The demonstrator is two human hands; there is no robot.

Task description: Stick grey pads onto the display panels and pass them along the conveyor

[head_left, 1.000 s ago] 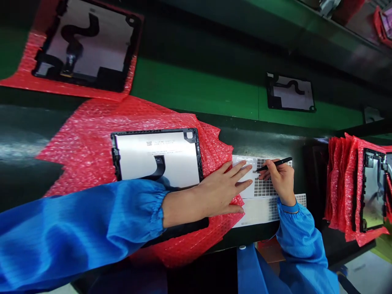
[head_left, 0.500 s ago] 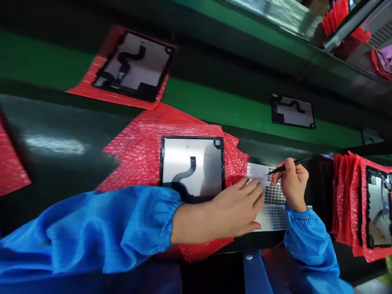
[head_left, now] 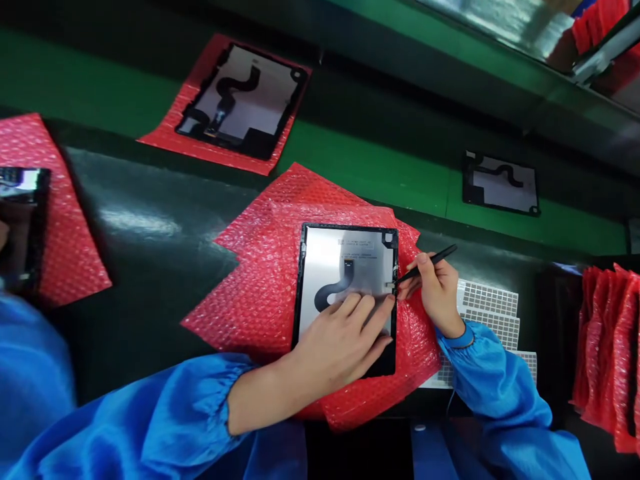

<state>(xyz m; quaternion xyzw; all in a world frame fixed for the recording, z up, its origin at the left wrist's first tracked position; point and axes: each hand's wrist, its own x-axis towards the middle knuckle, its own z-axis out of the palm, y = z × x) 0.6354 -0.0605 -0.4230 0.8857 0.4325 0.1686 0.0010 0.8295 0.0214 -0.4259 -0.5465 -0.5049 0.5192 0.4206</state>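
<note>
A tablet-sized screen panel with a silver back and black frame lies on red bubble-wrap sheets. A curved black ribbon cable runs over its back. My left hand rests across the panel's lower half, fingers stretched out, hiding part of the cable. My right hand grips black tweezers, their tip at the panel's right edge. A small pale piece shows by the tip; whether the tweezers pinch it I cannot tell. Sheets of small grey stickers lie partly under my right forearm.
Beyond lie another panel on red wrap and a bare one, both on the green strip. At right stands a row of red bubble-wrap bags. At left, another person's blue sleeve is beside a dark panel.
Both hands have moved from the sticker sheets to the panel. The left hand now lies on the panel, and the tweezers are at its right edge. The camera view has shifted left.
</note>
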